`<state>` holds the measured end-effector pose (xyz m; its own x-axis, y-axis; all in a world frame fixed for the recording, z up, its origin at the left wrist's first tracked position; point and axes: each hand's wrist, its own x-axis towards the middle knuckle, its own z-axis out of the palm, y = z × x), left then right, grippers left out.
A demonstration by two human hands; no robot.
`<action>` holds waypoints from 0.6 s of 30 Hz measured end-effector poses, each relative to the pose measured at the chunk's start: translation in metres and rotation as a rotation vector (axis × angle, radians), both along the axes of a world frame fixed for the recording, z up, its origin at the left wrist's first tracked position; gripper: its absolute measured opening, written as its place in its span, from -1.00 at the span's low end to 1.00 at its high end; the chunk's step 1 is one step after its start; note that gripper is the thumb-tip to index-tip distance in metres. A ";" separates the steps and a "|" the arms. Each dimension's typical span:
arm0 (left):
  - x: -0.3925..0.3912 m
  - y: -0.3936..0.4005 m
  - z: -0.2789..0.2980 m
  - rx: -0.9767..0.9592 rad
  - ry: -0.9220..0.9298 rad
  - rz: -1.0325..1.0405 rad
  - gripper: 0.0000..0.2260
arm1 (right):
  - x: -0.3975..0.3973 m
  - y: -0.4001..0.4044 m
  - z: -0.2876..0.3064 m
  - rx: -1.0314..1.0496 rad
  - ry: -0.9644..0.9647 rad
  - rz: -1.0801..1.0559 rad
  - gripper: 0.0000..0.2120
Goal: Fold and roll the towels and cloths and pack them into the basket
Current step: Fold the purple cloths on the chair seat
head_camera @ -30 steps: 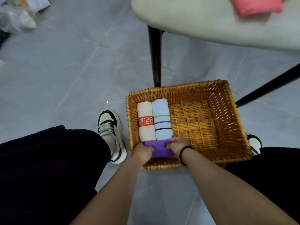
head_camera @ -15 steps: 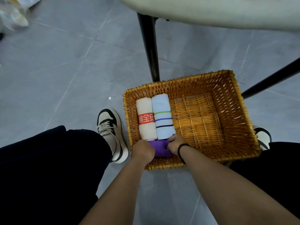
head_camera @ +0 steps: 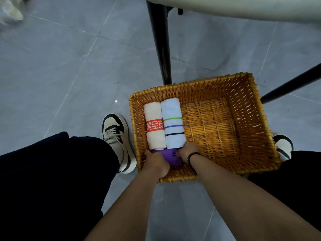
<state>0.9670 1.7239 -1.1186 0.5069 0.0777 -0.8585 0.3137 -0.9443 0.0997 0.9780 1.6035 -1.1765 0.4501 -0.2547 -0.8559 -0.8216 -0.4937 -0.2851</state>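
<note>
Purple cloth (head_camera: 171, 158) (rolled), gripped, wicker basket (head_camera: 250, 108)

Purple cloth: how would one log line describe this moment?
stage: packing | both hands grip purple cloth | in basket, near wall | two rolled towels beside

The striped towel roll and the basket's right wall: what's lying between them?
Nothing. In the head view, only bare woven floor of the basket stretches from the striped towel roll to that wall.

Basket (head_camera: 250, 136) right half open; two rolled towels (head_camera: 164, 126) block left; table leg (head_camera: 162, 49) behind.
</note>
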 end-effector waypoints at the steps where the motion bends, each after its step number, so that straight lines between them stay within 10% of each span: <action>1: 0.000 0.000 0.001 0.005 0.009 -0.005 -0.63 | -0.001 0.001 0.001 -0.009 -0.008 0.033 -0.53; 18: 0.004 0.007 0.069 -0.011 -0.263 0.014 -0.72 | 0.011 -0.004 0.086 0.061 -0.060 0.088 -0.62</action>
<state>0.9712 1.7311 -1.0500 0.7120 0.0773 -0.6979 0.2884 -0.9384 0.1902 0.9890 1.5999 -1.0910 0.5195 -0.1605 -0.8392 -0.7563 -0.5435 -0.3642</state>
